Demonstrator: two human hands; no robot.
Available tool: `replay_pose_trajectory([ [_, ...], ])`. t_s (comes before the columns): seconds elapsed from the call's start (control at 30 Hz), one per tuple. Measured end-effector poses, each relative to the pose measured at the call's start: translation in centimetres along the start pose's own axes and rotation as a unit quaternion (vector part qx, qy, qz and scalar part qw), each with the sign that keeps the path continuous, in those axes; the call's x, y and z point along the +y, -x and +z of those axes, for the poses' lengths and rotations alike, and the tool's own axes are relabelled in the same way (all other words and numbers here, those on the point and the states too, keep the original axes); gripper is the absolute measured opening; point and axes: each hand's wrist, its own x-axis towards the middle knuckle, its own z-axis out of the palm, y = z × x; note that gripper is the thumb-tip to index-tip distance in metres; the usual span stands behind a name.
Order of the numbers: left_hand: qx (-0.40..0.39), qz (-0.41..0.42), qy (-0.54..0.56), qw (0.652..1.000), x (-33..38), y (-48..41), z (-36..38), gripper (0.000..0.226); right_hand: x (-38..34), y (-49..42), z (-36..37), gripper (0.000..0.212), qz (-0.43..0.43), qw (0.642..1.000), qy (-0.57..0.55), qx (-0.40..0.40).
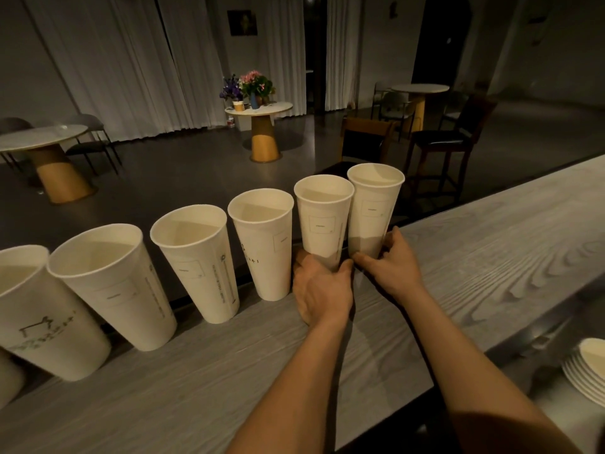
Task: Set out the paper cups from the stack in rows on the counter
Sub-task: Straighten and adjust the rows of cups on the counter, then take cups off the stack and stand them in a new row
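Row of six upright paper cups [262,247] along far edge of grey wood-grain counter [474,257]. Left hand [322,286] gripping base of fifth cup [322,217]; right hand [393,260] gripping base of sixth cup [375,204], rightmost. Remaining stack [586,371] lying at lower right, partly cut off.

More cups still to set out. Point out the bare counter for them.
Bare wood runs right of the last cup to the counter end, and in front of the cup row. The far edge is packed rim to rim.
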Motion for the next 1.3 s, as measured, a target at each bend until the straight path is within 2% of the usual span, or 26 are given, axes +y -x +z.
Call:
replay_pose_trajectory([
  [0.1,-0.009,0.003,-0.009,1.000,-0.2,0.2,-0.2,0.095,-0.3,1.0,-0.2,0.082,0.025,0.999,0.036,0.010],
  [0.23,-0.044,0.018,-0.043,0.998,-0.5,1.5,-1.4,0.110,-1.0,2.8,-0.5,0.121,0.039,0.997,0.073,0.003],
  [0.43,-0.113,0.047,-0.068,0.990,-1.2,5.0,-2.7,0.116,-1.8,7.0,-1.0,0.103,0.046,0.992,0.118,-0.021],
  [0.6,-0.145,0.078,-0.089,0.982,-2.6,8.4,-4.2,0.109,-2.3,11.7,-1.3,0.084,0.039,0.984,0.173,-0.033],
  [0.7,-0.175,0.114,-0.108,0.972,-3.9,10.6,-5.8,0.096,-2.2,15.2,-1.5,0.070,0.036,0.977,0.206,-0.047],
  [0.87,-0.259,0.219,-0.190,0.921,-6.6,14.3,-11.5,0.072,-2.4,21.7,-1.6,0.048,0.010,0.962,0.246,-0.114],
  [1.07,-0.366,0.253,-0.241,0.862,-8.4,17.6,-22.5,0.070,-5.7,31.2,0.0,0.062,-0.048,0.951,0.250,-0.177],
  [1.23,-0.389,0.235,-0.255,0.853,-11.9,19.0,-31.3,0.070,-8.5,38.9,3.2,0.068,-0.111,0.937,0.227,-0.241],
  [1.3,-0.400,0.218,-0.265,0.850,-13.6,19.7,-34.7,0.059,-9.5,41.4,4.9,0.067,-0.126,0.926,0.222,-0.277],
])
